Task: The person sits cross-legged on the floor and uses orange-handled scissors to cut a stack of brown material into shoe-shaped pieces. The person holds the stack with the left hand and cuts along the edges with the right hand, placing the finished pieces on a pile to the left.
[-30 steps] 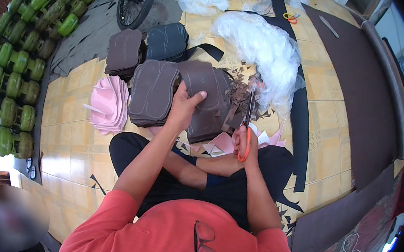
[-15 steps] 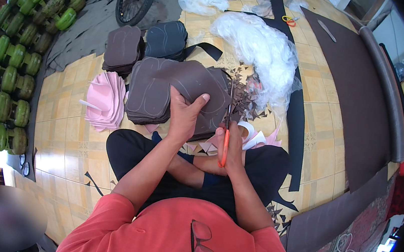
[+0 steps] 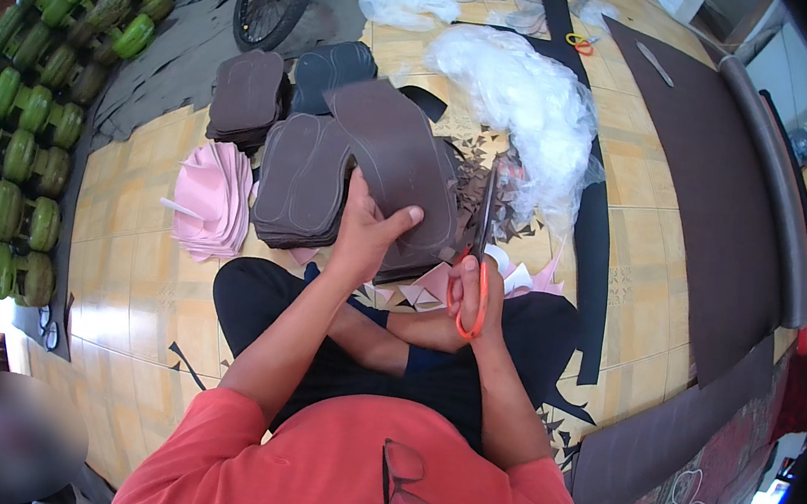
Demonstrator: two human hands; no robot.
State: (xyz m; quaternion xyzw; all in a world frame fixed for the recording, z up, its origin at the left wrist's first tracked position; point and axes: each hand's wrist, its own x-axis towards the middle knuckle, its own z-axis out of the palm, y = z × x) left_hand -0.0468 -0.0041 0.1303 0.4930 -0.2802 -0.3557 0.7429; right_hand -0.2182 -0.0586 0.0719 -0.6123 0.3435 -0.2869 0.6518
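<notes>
Gripping a dark brown, sole-shaped sheet of foam-like material (image 3: pixel 397 156), the left hand (image 3: pixel 366 232) is closing on its near end, thumb lying across the top face and fingers wrapped beneath. That sheet is being held up over the person's crossed legs and in front of the stacks on the floor, its long axis running from the hand at lower right up and away toward the upper left, the broader rounded end pointing away from the person and a faint traced outline showing on its face. Clamped around the orange handles of a pair of scissors (image 3: pixel 480 251), the right hand (image 3: pixel 471 296) is sitting just to the right of the left one, with the long metal blades pointing up and away alongside the sheet's right edge; whether the blades are biting into the material cannot be told. Behind the held sheet a stack of dark brown cut soles (image 3: pixel 302 179) is resting on the yellow tiled floor (image 3: pixel 137 250), with a fan of pink sole cut-outs (image 3: pixel 214 199) lying to its left. Small dark offcuts (image 3: pixel 519 216) are lying scattered to the right, near a heap of white plastic film (image 3: pixel 533 102). Rows of green gas cylinders (image 3: pixel 24 105) are standing along the far left
</notes>
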